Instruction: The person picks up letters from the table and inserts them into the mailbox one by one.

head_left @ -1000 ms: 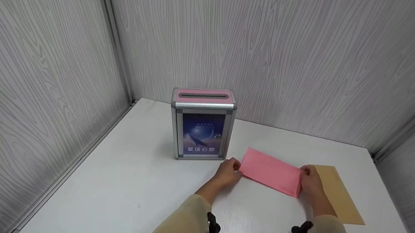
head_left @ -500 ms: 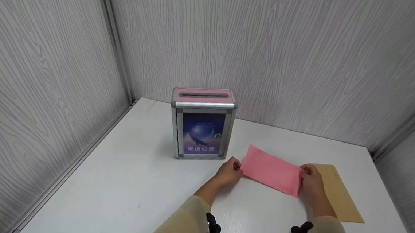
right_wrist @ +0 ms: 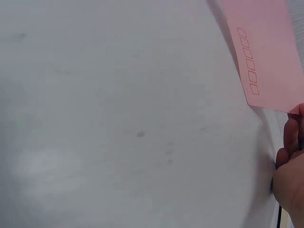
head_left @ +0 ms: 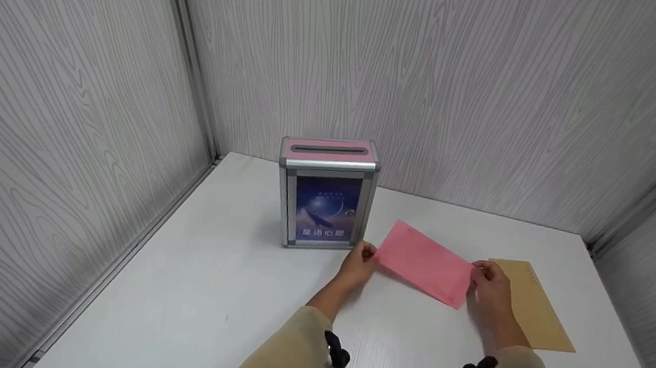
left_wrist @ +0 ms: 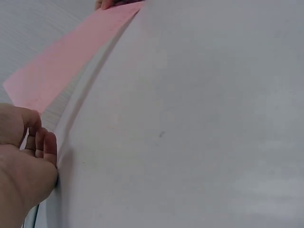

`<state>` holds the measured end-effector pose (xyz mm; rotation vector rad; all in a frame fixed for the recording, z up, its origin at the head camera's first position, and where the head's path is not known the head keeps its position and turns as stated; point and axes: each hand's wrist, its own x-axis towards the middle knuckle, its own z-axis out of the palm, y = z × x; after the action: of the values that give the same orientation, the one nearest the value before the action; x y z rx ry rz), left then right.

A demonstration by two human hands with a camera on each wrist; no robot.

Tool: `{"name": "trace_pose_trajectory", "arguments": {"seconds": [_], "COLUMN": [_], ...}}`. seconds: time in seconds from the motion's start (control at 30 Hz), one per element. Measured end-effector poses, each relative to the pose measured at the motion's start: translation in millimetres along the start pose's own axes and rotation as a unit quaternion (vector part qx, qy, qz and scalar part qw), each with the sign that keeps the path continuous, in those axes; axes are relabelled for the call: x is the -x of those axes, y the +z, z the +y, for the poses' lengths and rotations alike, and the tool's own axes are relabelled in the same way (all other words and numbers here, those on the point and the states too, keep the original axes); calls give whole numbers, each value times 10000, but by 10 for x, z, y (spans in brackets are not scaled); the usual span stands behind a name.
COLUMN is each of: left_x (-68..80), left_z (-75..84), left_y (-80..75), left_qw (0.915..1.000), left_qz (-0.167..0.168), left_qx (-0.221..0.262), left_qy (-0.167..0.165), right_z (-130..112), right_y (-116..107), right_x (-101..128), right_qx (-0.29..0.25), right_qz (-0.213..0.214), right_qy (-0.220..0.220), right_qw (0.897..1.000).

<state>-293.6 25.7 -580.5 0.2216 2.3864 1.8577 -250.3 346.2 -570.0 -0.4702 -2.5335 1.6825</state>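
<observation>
Head view: two hands lift a pink envelope [head_left: 423, 263] off the white tabletop [head_left: 193, 290] in front of a slotted box [head_left: 326, 192].

Left hand [head_left: 357, 265] pinches the envelope's left end with curled fingers [left_wrist: 40, 142], right hand [head_left: 489, 285] pinches its right end; the envelope is tilted, just at 4 o'clock from the box and clear of the tabletop. A row of small red printed squares runs along one edge in the right wrist view. The box's blue front panel carries pale characters too small to read, and its top slot shows nothing of what is inside. A brown envelope [head_left: 538, 314] lies flat at 3 o'clock, partly hidden behind the right hand, with faint unreadable marks near its far corner.
</observation>
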Motion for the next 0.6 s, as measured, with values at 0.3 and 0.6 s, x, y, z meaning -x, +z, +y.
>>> {"name": "trace_pose_trajectory", "arguments": {"seconds": [0.3, 0.6], "left_x": [44, 14], "left_z": [118, 494], "left_y": [-210, -435], "left_qw": [9945, 9882], "left_qz": [-160, -363], "left_qx": [1020, 1487], "left_qy": [-199, 82], "right_z": [-91, -153], "right_y": [-56, -115], "right_x": [150, 295], "right_qx": [266, 542], "right_qz": [-58, -706], "right_qy": [-300, -532], "right_qw": [9992, 9946]}}
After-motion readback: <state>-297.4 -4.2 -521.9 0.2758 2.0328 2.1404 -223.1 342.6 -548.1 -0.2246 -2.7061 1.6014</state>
